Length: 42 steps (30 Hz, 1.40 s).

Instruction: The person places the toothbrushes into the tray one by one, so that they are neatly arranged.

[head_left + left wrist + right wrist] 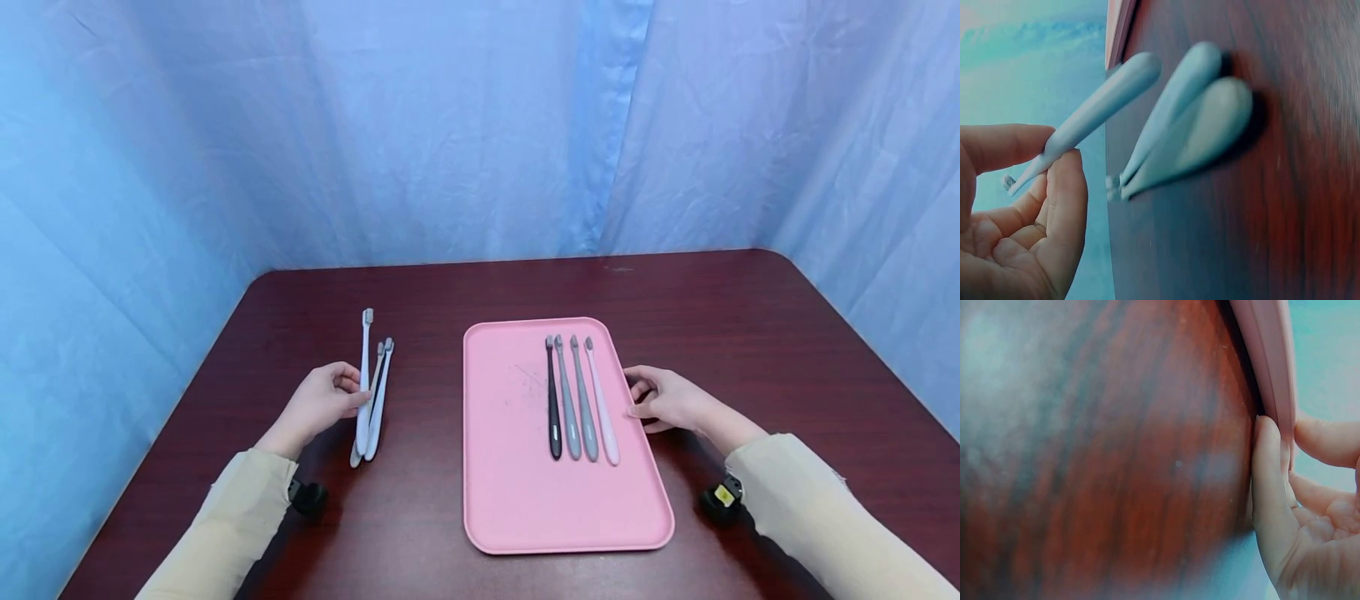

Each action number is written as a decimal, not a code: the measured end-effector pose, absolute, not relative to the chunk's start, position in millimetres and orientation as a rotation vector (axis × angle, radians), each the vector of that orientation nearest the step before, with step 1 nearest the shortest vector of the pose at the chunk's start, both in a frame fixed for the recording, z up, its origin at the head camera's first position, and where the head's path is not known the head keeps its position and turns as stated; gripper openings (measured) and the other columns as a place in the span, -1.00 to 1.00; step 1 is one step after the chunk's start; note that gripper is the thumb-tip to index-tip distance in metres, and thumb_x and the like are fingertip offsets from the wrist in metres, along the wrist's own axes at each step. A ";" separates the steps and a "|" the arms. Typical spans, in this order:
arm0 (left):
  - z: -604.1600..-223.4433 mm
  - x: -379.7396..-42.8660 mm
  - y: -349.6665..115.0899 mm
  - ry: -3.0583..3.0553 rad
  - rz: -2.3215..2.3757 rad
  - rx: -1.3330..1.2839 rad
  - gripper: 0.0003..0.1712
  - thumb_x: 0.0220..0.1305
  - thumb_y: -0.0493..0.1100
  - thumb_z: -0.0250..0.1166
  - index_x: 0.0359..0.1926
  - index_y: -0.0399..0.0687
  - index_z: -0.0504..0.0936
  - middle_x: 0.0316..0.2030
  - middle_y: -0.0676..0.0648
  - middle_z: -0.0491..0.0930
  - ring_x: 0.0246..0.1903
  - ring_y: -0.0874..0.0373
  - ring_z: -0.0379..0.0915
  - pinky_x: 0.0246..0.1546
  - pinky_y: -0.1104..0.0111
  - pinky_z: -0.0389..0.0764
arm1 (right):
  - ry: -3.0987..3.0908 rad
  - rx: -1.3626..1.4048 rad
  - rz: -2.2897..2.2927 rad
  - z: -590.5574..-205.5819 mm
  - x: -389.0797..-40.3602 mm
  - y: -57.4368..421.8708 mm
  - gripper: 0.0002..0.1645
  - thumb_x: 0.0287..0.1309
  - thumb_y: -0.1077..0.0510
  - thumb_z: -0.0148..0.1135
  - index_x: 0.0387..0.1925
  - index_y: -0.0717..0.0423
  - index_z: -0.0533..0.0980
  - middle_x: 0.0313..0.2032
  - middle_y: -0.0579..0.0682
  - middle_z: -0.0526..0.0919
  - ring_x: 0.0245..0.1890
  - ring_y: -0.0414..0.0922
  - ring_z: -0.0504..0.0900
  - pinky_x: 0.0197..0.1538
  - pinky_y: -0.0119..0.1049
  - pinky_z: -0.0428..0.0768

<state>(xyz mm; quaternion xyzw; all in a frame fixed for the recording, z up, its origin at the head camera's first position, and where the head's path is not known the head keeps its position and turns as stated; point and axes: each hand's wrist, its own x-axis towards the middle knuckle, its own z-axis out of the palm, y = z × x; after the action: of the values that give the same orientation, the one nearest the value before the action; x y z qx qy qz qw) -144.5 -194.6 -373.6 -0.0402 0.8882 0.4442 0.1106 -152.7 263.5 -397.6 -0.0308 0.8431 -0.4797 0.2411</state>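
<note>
My left hand (pixel 324 398) pinches a pale blue-white toothbrush (pixel 364 358) between thumb and fingers, bristle end pointing away from me. In the left wrist view this toothbrush (pixel 1104 103) is held above two others. Those two, a light blue toothbrush (pixel 1175 94) and a beige-grey toothbrush (pixel 1210 122), lie together on the table. On the right, my right hand (pixel 667 400) grips the right rim of a pink tray (pixel 510 500), thumb on one side and fingers beneath. Lined up on that tray are a black toothbrush (pixel 554 408), two grey toothbrushes (pixel 583 408) and a pale pink toothbrush (pixel 602 408).
The dark red-brown wooden table (pixel 420 525) has rounded far corners. Light blue curtains (pixel 465 133) hang behind it and along both sides. A wrist camera (pixel 307 497) sits on the left wrist and another camera (pixel 722 500) on the right, both low over the table.
</note>
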 end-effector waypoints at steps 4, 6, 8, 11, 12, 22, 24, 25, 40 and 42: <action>-374.7 -144.2 -185.9 2.590 1.321 -0.089 -0.71 0.20 -0.29 0.28 -0.10 -0.33 0.44 -0.30 -0.19 0.53 -0.43 0.17 0.49 -0.26 0.26 0.68 | 2.308 -0.078 -1.314 -398.1 -152.9 263.2 -0.19 0.06 0.38 0.23 0.31 0.42 0.09 -0.26 0.12 0.43 -0.39 -0.17 0.55 -0.29 -0.15 0.70; -374.5 -143.6 -182.2 2.584 1.324 -0.074 -0.70 0.21 -0.28 0.27 -0.09 -0.32 0.43 -0.30 -0.18 0.52 -0.42 0.16 0.48 -0.27 0.27 0.68 | 2.309 -0.084 -1.311 -398.4 -152.7 262.8 -0.19 0.06 0.38 0.23 0.31 0.43 0.08 -0.25 0.12 0.43 -0.39 -0.17 0.55 -0.28 -0.15 0.70; -373.8 -142.5 -178.8 2.577 1.327 -0.061 -0.69 0.21 -0.27 0.27 -0.09 -0.32 0.43 -0.29 -0.18 0.52 -0.42 0.15 0.48 -0.28 0.28 0.67 | 2.308 -0.082 -1.312 -398.6 -152.5 262.4 -0.19 0.06 0.38 0.23 0.31 0.42 0.09 -0.25 0.12 0.43 -0.39 -0.17 0.55 -0.28 -0.15 0.70; -373.3 -141.2 -174.1 2.564 1.347 -0.047 -0.69 0.20 -0.28 0.28 -0.09 -0.32 0.42 -0.29 -0.18 0.51 -0.41 0.15 0.47 -0.30 0.29 0.66 | 2.305 -0.090 -1.312 -398.5 -152.2 262.0 -0.19 0.07 0.38 0.23 0.31 0.43 0.08 -0.26 0.12 0.42 -0.40 -0.18 0.54 -0.29 -0.16 0.70; -373.3 -140.9 -172.5 2.559 1.353 -0.046 -0.69 0.20 -0.27 0.28 -0.09 -0.32 0.42 -0.29 -0.18 0.51 -0.41 0.15 0.47 -0.30 0.30 0.66 | 2.303 -0.087 -1.314 -398.3 -152.2 261.9 -0.19 0.07 0.38 0.23 0.31 0.43 0.08 -0.26 0.12 0.42 -0.40 -0.18 0.54 -0.29 -0.16 0.70; -377.3 -141.7 -148.9 2.527 1.418 -0.032 -0.73 0.17 -0.29 0.30 -0.14 -0.28 0.44 -0.35 -0.14 0.49 -0.45 0.19 0.49 -0.32 0.32 0.67 | 2.288 -0.094 -1.328 -398.4 -153.0 260.6 -0.19 0.07 0.39 0.22 0.31 0.44 0.06 -0.26 0.11 0.42 -0.40 -0.18 0.54 -0.29 -0.16 0.69; -378.1 -142.2 -142.7 2.519 1.431 -0.019 -0.74 0.16 -0.29 0.31 -0.16 -0.27 0.45 -0.37 -0.13 0.49 -0.47 0.20 0.48 -0.32 0.33 0.67 | 2.288 -0.096 -1.329 -398.1 -152.8 260.2 -0.19 0.07 0.39 0.22 0.31 0.44 0.06 -0.26 0.11 0.42 -0.40 -0.18 0.54 -0.29 -0.16 0.69; -378.6 -142.7 -139.6 2.515 1.436 -0.009 -0.75 0.16 -0.29 0.31 -0.17 -0.26 0.46 -0.37 -0.12 0.50 -0.47 0.20 0.48 -0.33 0.34 0.66 | 2.288 -0.097 -1.330 -398.0 -152.7 260.1 -0.19 0.07 0.39 0.22 0.31 0.45 0.06 -0.26 0.11 0.42 -0.40 -0.19 0.54 -0.30 -0.17 0.69; -368.2 -150.4 -85.4 2.375 1.636 0.166 -0.82 0.14 -0.35 0.27 -0.24 -0.26 0.46 -0.42 -0.07 0.46 -0.52 0.22 0.45 -0.35 0.37 0.64 | 2.282 -0.098 -1.338 -396.3 -152.4 261.4 -0.20 0.08 0.40 0.21 0.30 0.46 0.06 -0.26 0.10 0.41 -0.40 -0.21 0.55 -0.29 -0.18 0.69; -368.2 -151.3 -79.7 2.359 1.648 0.181 -0.84 0.16 -0.34 0.26 -0.25 -0.27 0.45 -0.42 -0.06 0.46 -0.52 0.23 0.45 -0.35 0.37 0.65 | 2.282 -0.098 -1.336 -396.0 -152.4 261.2 -0.20 0.08 0.39 0.21 0.30 0.46 0.06 -0.26 0.10 0.41 -0.40 -0.21 0.55 -0.29 -0.18 0.69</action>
<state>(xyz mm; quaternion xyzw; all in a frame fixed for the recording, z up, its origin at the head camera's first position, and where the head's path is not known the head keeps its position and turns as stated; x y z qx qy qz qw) -151.3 -79.7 -368.2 0.0622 0.8114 0.5668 0.1287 -152.4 261.2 -396.0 -0.0358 0.8360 -0.4895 0.2452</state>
